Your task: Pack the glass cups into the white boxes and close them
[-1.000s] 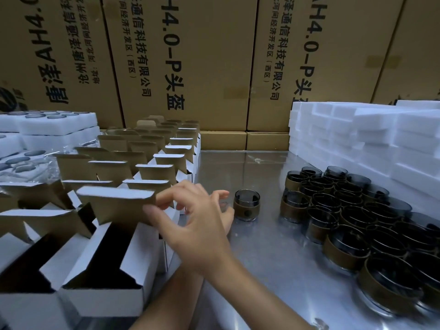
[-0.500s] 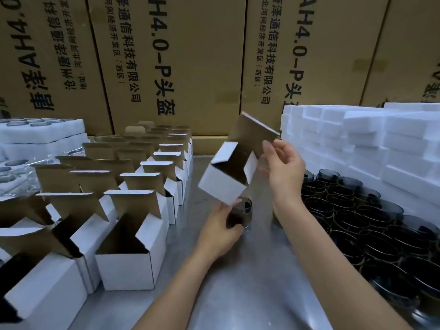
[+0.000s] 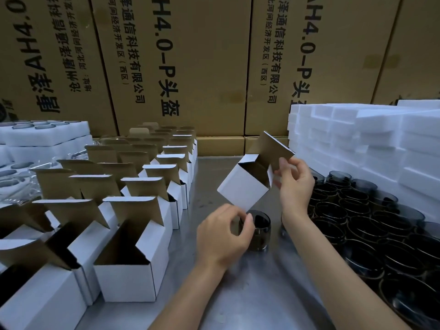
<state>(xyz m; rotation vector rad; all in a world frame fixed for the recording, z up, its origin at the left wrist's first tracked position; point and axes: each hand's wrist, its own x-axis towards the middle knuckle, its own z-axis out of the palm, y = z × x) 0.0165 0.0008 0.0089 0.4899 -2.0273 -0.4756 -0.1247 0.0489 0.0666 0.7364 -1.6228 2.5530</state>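
Right hand: the right hand, right of centre, pinches the brown inner face of the lid flap of a white box between thumb and fingers.
White box: smooth white card outside, raw brown inside; a cube held tilted above the tabletop, mouth open toward the upper right, lid flap standing up.
Left hand: the left hand, lower centre, curls its fingers round a glass cup.
Glass cup: dark smoked glass, round, short, standing on the tabletop just below the box's lower corner.
Tabletop: dull grey metal tabletop, faintly reflective.
Open boxes: rows of white open boxes at left, flaps upright.
Cup cluster: many dark cups with thin pale rims, packed at right.
Foam: white foam blocks stacked upper right.
Cartons: tall brown cartons printed in black behind.
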